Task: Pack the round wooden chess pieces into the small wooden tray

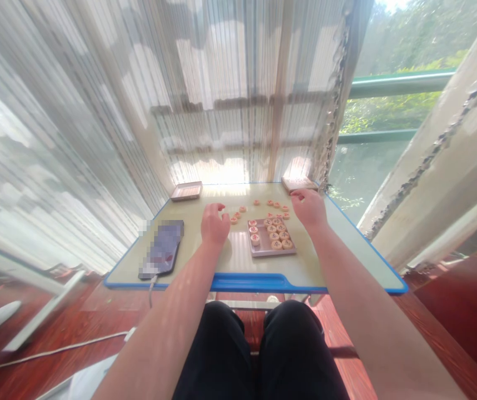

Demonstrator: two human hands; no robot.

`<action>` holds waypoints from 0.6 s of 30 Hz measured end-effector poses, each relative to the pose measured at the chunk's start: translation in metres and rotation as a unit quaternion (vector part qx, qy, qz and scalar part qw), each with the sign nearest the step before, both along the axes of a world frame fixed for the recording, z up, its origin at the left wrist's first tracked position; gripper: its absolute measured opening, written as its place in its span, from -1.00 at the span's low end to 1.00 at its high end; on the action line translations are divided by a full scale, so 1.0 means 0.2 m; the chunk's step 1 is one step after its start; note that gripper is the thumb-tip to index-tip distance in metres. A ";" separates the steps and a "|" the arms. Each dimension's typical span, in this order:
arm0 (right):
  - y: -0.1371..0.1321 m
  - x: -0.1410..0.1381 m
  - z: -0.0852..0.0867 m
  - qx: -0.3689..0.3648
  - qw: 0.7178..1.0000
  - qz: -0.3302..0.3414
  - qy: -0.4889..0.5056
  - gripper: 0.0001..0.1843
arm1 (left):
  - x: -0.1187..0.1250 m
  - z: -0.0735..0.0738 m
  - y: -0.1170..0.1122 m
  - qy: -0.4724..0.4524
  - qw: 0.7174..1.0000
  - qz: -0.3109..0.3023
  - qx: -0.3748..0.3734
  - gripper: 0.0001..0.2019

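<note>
A small tray [263,251] holds several round wooden chess pieces [277,235] on a beige table [230,261] with a blue rim. More loose pieces [277,205] lie scattered behind the tray. My left hand [214,223] rests on the table left of the tray, fingers curled near a few loose pieces [235,216]; what it holds, if anything, is hidden. My right hand [310,206] hovers behind and right of the tray, fingers bent down toward the loose pieces and a box [299,183] at the far right corner.
A phone [162,249] with a cable lies at the table's left side. A shallow box lid [186,191] sits at the far left corner. Sheer curtains [205,100] hang behind the table, and a window [388,111] lies to the right. My dark-trousered legs [259,350] are under the table.
</note>
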State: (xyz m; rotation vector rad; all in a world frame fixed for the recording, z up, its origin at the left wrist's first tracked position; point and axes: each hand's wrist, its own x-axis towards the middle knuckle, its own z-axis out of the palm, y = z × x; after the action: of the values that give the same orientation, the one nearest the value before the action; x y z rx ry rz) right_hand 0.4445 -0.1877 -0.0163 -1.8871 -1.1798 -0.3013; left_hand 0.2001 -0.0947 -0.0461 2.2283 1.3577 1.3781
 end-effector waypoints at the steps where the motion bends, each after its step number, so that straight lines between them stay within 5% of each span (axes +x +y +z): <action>1: 0.01 0.01 -0.01 -0.028 1.000 0.001 0.008 -0.72 | 0.00 -0.01 0.01 0.004 1.000 -0.010 -0.008 -0.73; 8: 0.03 0.00 -0.08 -0.147 0.985 0.087 -0.018 -0.71 | 0.01 -0.10 0.07 0.002 0.994 -0.076 -0.079 -0.71; 18: 0.01 0.01 -0.06 -0.202 0.977 0.074 0.001 -0.72 | 0.01 -0.13 0.08 -0.007 0.989 -0.125 -0.076 -0.93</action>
State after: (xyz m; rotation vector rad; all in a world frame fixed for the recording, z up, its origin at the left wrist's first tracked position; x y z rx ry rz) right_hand 0.4475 -0.1849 -0.0276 -2.1252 -1.4542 0.0277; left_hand 0.2014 -0.0785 -0.0723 2.1943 1.0934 1.1621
